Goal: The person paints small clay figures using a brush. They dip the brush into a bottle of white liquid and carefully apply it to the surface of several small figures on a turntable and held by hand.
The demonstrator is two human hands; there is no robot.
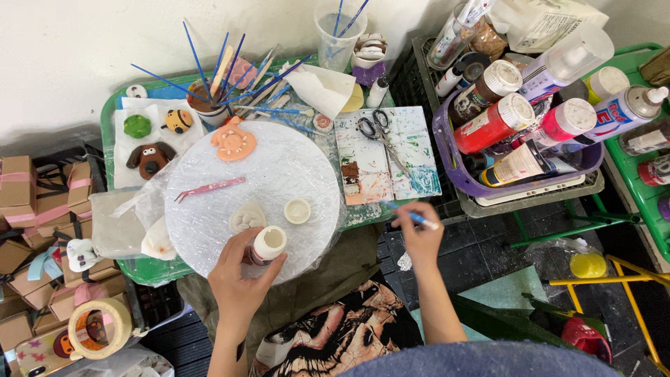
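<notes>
While the left hand [241, 283] grips an uncapped paint bottle [267, 244] (cap [297, 210] set aside), the right hand [419, 234] pinches a brush [412, 214]; the near white figure [246, 218] remains unpainted.

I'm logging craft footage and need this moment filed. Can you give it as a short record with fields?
Setting: cluttered craft table, seen from above
Left hand: grips a small open paint bottle on the wrapped round board
Right hand: holds a blue paintbrush beside the paint-smeared palette
On board: white cap, pink tweezers, orange clay figure
Nearby: scissors, purple basket of paint bottles
</notes>
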